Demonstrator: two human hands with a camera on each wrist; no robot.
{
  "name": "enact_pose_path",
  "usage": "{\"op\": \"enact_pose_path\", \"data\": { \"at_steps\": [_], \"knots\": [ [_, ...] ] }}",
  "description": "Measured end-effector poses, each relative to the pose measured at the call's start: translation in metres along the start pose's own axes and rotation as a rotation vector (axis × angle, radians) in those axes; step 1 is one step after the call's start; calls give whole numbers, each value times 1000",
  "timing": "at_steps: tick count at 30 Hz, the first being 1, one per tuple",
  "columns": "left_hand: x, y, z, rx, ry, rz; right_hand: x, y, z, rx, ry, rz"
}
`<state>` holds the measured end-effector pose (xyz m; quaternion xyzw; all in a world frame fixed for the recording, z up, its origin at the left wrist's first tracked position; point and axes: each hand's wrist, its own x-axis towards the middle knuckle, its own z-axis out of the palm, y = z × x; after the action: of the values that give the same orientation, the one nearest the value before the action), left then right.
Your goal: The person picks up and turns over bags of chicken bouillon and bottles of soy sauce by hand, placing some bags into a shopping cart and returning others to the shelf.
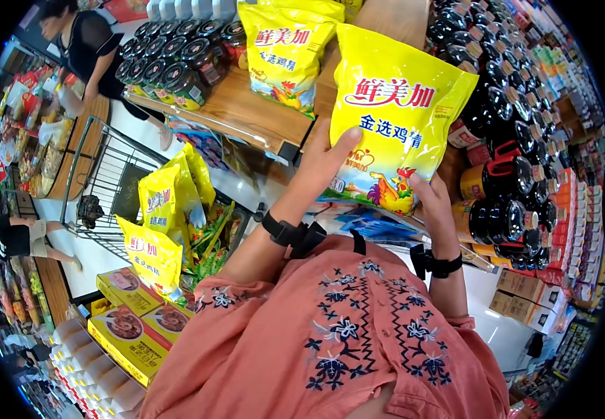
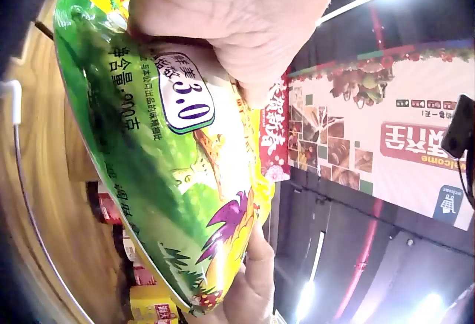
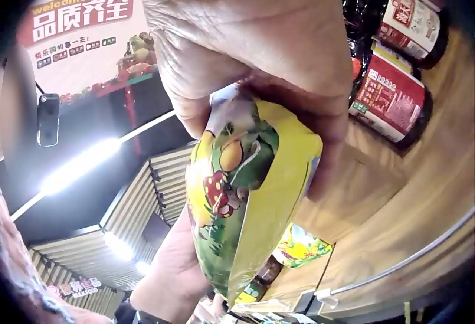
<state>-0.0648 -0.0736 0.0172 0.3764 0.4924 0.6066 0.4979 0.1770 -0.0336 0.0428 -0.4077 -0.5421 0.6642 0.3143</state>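
Note:
A plump yellow bag of chicken bouillon (image 1: 400, 115) with a rooster printed on it is held upright in front of the body, over the wooden shelf. My left hand (image 1: 327, 157) grips its lower left side, thumb across the front. On the lower right corner my right hand (image 1: 434, 206) pinches it, thumb in front and fingers behind. The left wrist view shows the bag's green bottom (image 2: 156, 168) beneath the left hand (image 2: 230, 12). In the right wrist view, the right hand (image 3: 252, 42) clasps the bag's corner (image 3: 245, 168).
Matching yellow bags stand on the shelf (image 1: 285, 59) and in the wire shopping cart (image 1: 152, 258) at left. Dark-lidded jars (image 1: 177, 66) line the shelf's far left; dark bottles (image 1: 505, 181) crowd the right. Yellow boxes (image 1: 131, 328) lie near the cart. A person (image 1: 90, 52) is at upper left.

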Motion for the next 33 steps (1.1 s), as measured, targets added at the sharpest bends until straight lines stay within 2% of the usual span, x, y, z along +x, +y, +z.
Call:
{"op": "enact_pose_path", "data": {
  "at_steps": [2,5,11,16,19,25,31,32,33],
  "knots": [
    [7,5,-13,-14,4,-27,8,0,9,-28,-8,23],
    [22,3,-32,-33,54,56,24,-3,25,-112,-25,20],
    [40,17,-72,-10,82,81,51,-14,63,-198,-89,41],
    [59,10,-103,-81,105,85,80,-6,86,-359,-140,88],
    [69,8,-118,-92,115,66,97,14,92,-392,-144,50],
    [83,-8,-139,-112,161,62,116,21,103,-451,-151,113],
    [88,-15,-161,-118,316,107,137,29,136,-434,-124,53],
    [90,-15,-164,-176,338,132,141,30,142,-516,-104,-4],
    [95,-19,-172,-119,349,171,150,47,143,-580,-63,-171]
  ]
}}
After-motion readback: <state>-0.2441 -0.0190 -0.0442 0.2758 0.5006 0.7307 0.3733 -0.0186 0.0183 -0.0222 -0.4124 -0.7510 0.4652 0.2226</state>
